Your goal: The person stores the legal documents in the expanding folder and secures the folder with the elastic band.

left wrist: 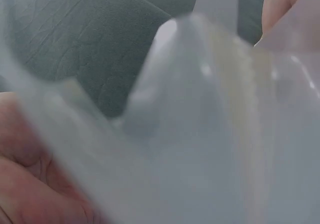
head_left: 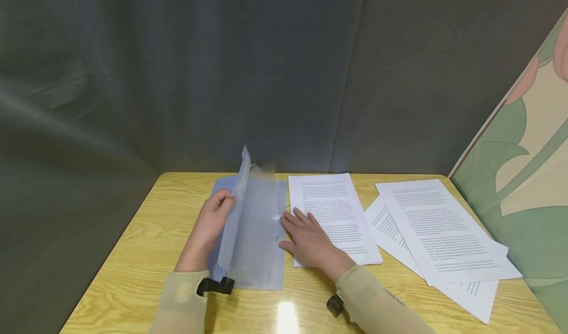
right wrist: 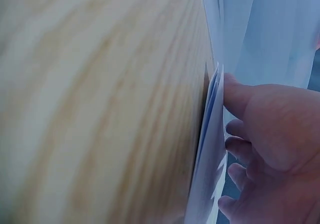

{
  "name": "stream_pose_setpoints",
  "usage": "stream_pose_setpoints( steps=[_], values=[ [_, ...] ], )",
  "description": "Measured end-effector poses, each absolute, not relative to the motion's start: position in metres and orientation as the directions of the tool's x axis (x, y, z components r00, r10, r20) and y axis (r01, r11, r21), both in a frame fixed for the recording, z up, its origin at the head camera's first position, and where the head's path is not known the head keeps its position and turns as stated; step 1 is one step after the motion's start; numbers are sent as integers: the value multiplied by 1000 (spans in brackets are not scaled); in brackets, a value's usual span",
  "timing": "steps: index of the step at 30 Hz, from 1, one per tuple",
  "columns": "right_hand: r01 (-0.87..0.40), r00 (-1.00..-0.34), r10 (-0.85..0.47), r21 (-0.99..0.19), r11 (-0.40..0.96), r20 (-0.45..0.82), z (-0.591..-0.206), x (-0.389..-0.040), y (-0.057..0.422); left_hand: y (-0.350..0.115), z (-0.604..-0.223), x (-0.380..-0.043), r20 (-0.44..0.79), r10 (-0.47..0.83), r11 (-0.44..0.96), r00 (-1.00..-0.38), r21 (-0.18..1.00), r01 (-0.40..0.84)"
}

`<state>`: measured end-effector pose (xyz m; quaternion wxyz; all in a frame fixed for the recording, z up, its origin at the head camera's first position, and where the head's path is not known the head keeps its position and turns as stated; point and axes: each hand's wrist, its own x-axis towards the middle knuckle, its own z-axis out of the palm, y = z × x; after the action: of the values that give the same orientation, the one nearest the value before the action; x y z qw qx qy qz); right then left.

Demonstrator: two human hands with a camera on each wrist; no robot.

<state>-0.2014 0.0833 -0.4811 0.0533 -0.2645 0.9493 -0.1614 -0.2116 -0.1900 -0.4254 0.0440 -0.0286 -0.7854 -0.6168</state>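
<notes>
A translucent bluish plastic folder (head_left: pixel 259 270) lies spread on the table, its raised sheets standing up on the left side. Curled fingers of my left hand (head_left: pixel 214 218) grip the edge of those raised sheets; in the left wrist view the clear plastic (left wrist: pixel 185 149) covers most of the picture. My right hand (head_left: pixel 310 240) rests with its fingers spread over the left edge of a stack of printed paper (head_left: pixel 330 191), its fingertips near the folder's right edge. The right wrist view has the stack's edge (right wrist: pixel 207 149) beside the right hand (right wrist: pixel 280 139).
More printed sheets (head_left: pixel 443 230) overlap at angles on the table's right side. The wooden table (head_left: pixel 137 245) meets a dark curtain (head_left: pixel 275 67) at its far edge. A panel with a floral pattern (head_left: pixel 523 176) stands along the right.
</notes>
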Motion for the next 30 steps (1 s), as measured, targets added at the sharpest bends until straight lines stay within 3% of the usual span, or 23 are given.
stream_pose_setpoints(
  steps=[14, 30],
  values=[
    [-438, -899, -404, -378, 815, 170, -469, -196, 107, -190, -426, -210, 108, -11, 215, -994, 971, 103],
    [-254, -961, -195, -349, 902, 194, -458, -201, 166, -182, -425, -211, 126, -55, 210, -990, 971, 112]
  ],
)
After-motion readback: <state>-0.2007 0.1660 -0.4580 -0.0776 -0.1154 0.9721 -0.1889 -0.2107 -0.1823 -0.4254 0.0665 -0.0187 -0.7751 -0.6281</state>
